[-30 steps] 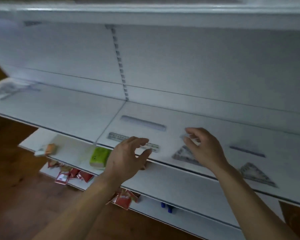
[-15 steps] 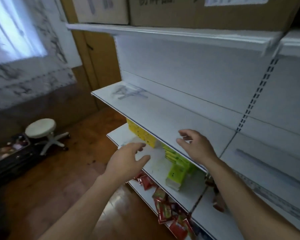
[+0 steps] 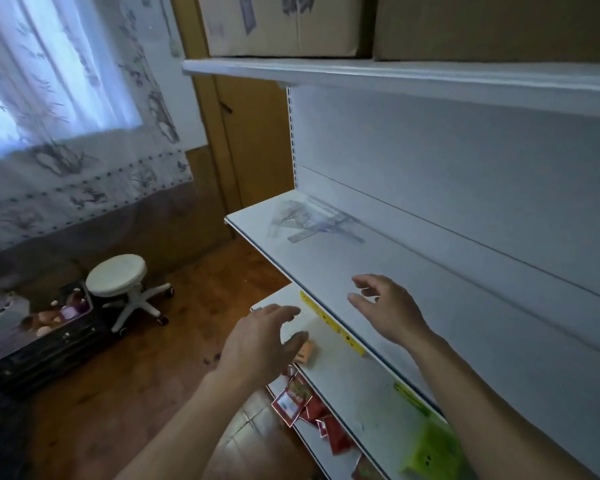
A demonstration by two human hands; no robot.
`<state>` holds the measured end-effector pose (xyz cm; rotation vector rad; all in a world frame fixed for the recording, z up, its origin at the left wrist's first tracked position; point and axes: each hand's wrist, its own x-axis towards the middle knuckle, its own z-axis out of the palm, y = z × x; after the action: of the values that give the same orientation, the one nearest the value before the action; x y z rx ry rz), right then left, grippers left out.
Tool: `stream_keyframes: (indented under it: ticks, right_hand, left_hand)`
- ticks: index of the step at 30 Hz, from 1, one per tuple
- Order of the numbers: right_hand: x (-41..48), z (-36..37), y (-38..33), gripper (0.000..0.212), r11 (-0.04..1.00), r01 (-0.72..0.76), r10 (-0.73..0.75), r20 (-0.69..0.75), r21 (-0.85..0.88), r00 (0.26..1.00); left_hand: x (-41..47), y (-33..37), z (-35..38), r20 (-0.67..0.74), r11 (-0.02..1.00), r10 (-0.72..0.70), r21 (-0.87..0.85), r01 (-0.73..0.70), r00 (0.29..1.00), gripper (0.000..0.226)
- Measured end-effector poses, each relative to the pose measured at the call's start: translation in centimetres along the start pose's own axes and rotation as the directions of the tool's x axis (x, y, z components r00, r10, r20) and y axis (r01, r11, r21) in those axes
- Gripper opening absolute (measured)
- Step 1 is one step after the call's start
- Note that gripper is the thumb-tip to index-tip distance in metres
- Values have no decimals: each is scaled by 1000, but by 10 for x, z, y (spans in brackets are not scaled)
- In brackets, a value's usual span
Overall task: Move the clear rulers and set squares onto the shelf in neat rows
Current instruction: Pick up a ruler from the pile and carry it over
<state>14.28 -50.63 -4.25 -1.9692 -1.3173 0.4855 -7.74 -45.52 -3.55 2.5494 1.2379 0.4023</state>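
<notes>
a person's right hand (image 3: 392, 313) hovers over the front part of a white shelf (image 3: 329, 268), fingers (image 3: 364, 282) spread and loosely bent, thumb apart from them, holding nothing. the left hand (image 3: 260, 341) hangs off the shelf's front edge, above the lower shelf (image 3: 347, 379), its fingers (image 3: 284, 311) likewise splayed and slack, also empty. the two hands are near each other but apart. well beyond the right fingertips, at the shelf's far end, lies a loose heap of clear rulers (image 3: 326, 226) and set squares (image 3: 286, 216), overlapping at odd angles near the back panel (image 3: 430, 161); blur hides how many there are. just beyond the left fingertips a yellow box (image 3: 326, 318) shows under the shelf's edge, and an orange pack (image 3: 307, 354) sits just beside the left thumb on the lower shelf. below the left wrist, red packets (image 3: 298, 400) lie scattered on a level further down; a green pack (image 3: 430, 448) lies beneath the right forearm. far off past the left fingers stands a white stool (image 3: 116, 280) on a wooden floor (image 3: 187, 306), a curtain (image 3: 49, 98) behind it. cartons (image 3: 281, 26) sit on the top shelf (image 3: 395, 76), high above both hands.
</notes>
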Motion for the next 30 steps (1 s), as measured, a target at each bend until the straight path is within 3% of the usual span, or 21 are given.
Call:
stream_keyframes:
  ticks: [11, 19, 25, 30]
  right_hand:
    - [170, 46, 10, 46, 982, -139, 142, 16, -125, 990]
    - [235, 71, 25, 61, 895, -264, 252, -82, -360, 964]
    - [253, 74, 19, 25, 785, -307, 251, -177, -539, 952]
    - [263, 71, 11, 23, 724, -375, 323, -196, -580, 926]
  left_hand:
    - [169, -70, 1, 88, 998, 69, -15, -68, 994, 43]
    - [258, -112, 15, 191, 975, 204, -132, -180, 960, 44]
    - [320, -145, 1, 214, 926, 363, -194, -324, 907, 44]
    - [348, -164, -4, 221, 892, 433, -246, -380, 874, 44]
